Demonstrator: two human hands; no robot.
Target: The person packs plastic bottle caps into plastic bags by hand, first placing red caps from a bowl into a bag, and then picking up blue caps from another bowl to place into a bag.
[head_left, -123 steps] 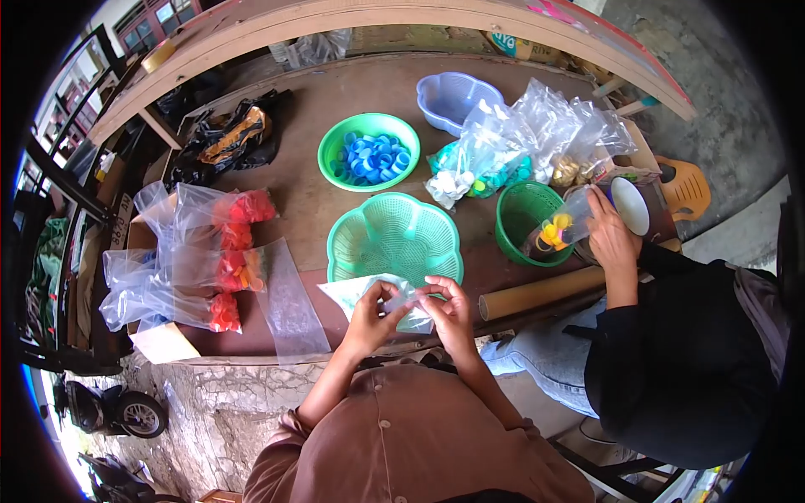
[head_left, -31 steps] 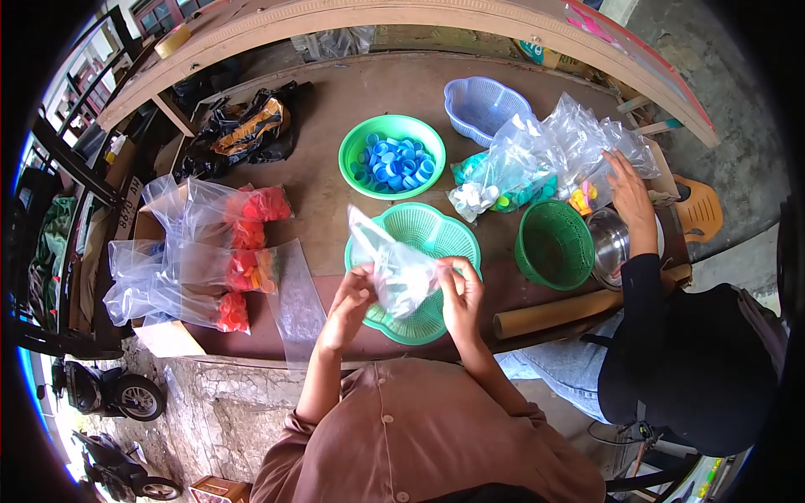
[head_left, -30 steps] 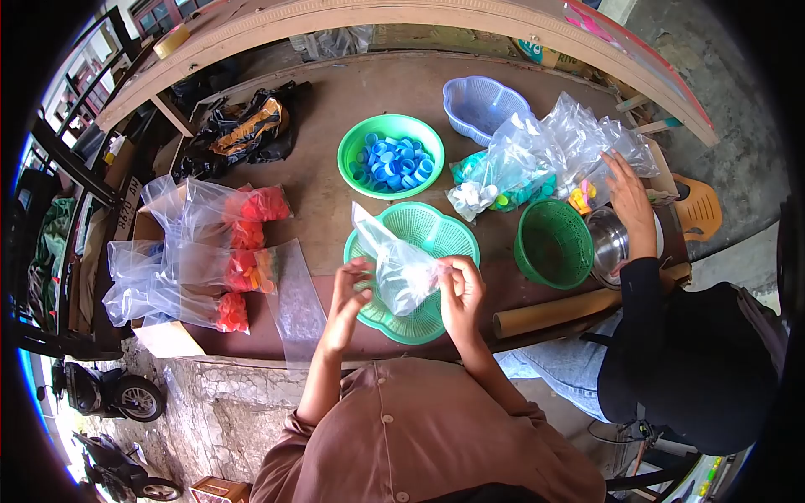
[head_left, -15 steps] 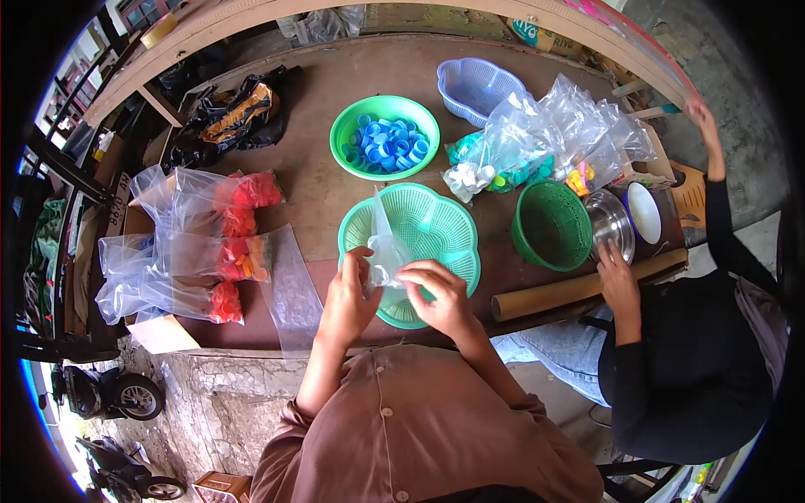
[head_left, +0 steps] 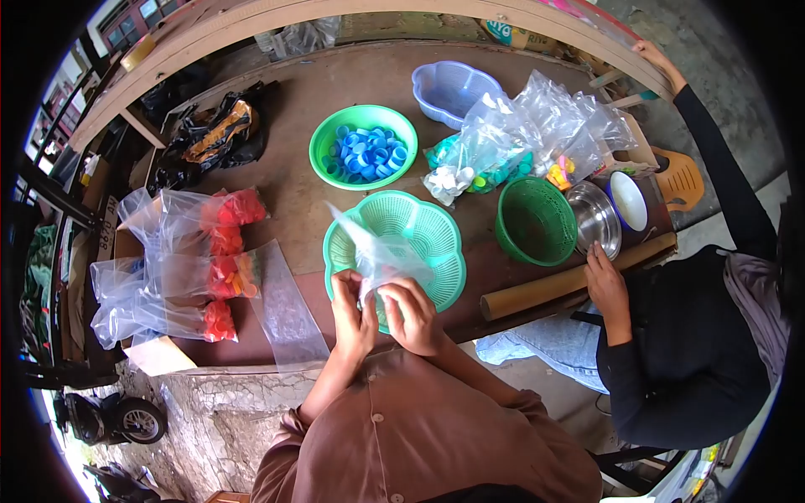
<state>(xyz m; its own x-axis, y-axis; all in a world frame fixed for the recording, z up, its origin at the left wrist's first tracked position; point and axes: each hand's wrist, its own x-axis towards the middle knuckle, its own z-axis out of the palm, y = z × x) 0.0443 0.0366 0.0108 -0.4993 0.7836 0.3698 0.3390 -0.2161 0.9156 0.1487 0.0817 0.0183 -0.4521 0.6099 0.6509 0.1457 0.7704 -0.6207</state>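
While a big brown table (head_left: 289,189) fills the middle of the view, a pale green basket (head_left: 446,239) sits near its front edge. Well to the right of the basket is a person in black (head_left: 688,360), with one hand by a metal bowl and the other up at the wooden rail (head_left: 537,32). To the left of the basket lie clear bags with red things (head_left: 180,251) in their ends. Past its back right side are clear bags with teal and white things (head_left: 495,138). A brown tube (head_left: 579,281) lies to its right, along the table edge. Just behind the basket is a green bowl (head_left: 321,163) of blue rings, and farther back and right is a purple basket (head_left: 457,88). Off to its right stands a dark green basket (head_left: 537,222). Over the front part of the pale green basket is a small clear bag (head_left: 384,261), its thin tip up and to the left. The left hand (head_left: 354,325) pinches the low end of the bag between thumb and fingers. The right hand (head_left: 409,317) has its fingers bent close together, pinching the bag beside the left. Past the dark green basket are the metal bowl (head_left: 595,222) and a white bowl (head_left: 627,201), tipped on its side.
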